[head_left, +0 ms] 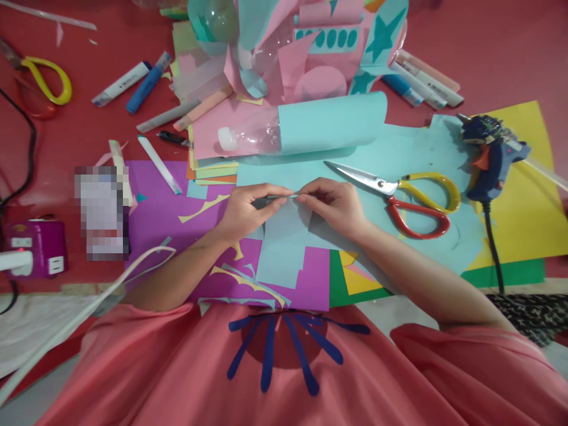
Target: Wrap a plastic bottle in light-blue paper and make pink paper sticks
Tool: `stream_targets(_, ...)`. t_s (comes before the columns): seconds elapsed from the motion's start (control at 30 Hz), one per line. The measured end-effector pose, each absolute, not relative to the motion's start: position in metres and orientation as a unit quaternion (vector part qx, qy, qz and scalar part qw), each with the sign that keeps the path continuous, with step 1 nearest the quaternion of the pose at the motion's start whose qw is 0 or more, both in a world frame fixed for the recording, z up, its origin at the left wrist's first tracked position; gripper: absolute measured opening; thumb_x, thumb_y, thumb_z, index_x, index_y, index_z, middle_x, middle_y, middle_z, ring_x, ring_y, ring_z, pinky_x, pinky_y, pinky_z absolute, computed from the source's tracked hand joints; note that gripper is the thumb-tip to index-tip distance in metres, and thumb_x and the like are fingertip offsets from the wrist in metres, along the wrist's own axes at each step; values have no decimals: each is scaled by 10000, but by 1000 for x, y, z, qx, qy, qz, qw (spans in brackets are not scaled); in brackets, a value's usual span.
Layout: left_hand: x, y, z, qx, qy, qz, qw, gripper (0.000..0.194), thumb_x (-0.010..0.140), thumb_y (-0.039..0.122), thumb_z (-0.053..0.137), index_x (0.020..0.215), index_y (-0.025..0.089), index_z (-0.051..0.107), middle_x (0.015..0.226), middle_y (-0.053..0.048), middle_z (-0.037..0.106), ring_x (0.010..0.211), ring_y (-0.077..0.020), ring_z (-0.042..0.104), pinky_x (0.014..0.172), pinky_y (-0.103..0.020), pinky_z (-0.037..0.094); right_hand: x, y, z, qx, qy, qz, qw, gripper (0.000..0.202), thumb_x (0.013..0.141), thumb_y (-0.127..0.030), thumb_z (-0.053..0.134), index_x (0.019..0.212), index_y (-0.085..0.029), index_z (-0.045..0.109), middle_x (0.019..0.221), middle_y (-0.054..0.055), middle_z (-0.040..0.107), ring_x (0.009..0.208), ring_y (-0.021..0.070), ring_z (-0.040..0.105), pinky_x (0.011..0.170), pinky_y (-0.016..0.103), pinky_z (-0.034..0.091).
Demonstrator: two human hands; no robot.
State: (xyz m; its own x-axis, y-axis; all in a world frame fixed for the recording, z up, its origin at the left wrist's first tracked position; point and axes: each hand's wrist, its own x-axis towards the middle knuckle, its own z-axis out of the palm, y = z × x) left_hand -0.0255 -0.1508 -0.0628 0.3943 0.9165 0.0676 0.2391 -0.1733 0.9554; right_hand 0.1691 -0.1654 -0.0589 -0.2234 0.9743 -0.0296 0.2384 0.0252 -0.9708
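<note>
My left hand (251, 207) and my right hand (335, 204) meet at the middle, each pinching with thumb and fingertips. Between them is a thin light-blue paper strip (292, 196), seen nearly edge-on; the fingers cover most of it. Below the fingertips a light-blue paper piece (284, 254) lies over the purple sheet (310, 278); I cannot tell whether it joins the strip. Scissors (390, 192) with one yellow and one red handle rest just right of my right hand. Beyond both hands, a clear plastic bottle (257, 133) lies on its side, partly wrapped in light-blue paper (332, 124).
A blue glue gun (490, 163) lies at right, on yellow paper (528, 219). Markers (148, 83) and a second pair of scissors (47, 80) are at left, near a blurred phone-like object (102, 213) and a purple power adapter (38, 248). Pink and teal paper crafts (319, 80) stand behind.
</note>
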Motion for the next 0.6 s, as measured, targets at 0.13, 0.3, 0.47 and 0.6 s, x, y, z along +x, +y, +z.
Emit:
stream_targets(0.13, -25, -150, -61, 671, 445, 317, 500, 270, 821, 417, 668, 958, 200, 750, 931, -46, 770, 843, -156, 713, 718, -212, 542, 169, -166, -59, -500, -622, 471, 375, 145, 811, -273, 613, 704, -193, 670, 682, 0, 673, 595, 100, 545, 594, 244, 458)
stream_targets(0.3, -25, -149, -62, 660, 458, 317, 504, 344, 809, 509, 662, 936, 205, 763, 909, -45, 770, 826, -153, 710, 741, -219, 546, 170, -166, -59, -501, -622, 465, 382, 118, 807, -264, 610, 735, -206, 684, 729, 6, 697, 633, 113, 578, 613, 255, 483)
stream_targets(0.47, -24, -148, -63, 661, 456, 346, 485, 260, 813, 443, 679, 920, 224, 768, 918, -37, 776, 825, -146, 719, 709, -198, 549, 170, -165, -61, -502, -613, 465, 394, 96, 786, -221, 606, 813, -209, 698, 836, 17, 714, 702, 125, 606, 651, 267, 503)
stream_targets(0.6, -24, -149, -63, 661, 459, 355, 476, 224, 813, 406, 686, 909, 222, 771, 871, -29, 777, 761, -135, 709, 651, -190, 533, 170, -165, -62, -510, -600, 463, 407, 71, 779, -213, 620, 795, -207, 689, 771, 7, 691, 638, 112, 569, 630, 266, 491)
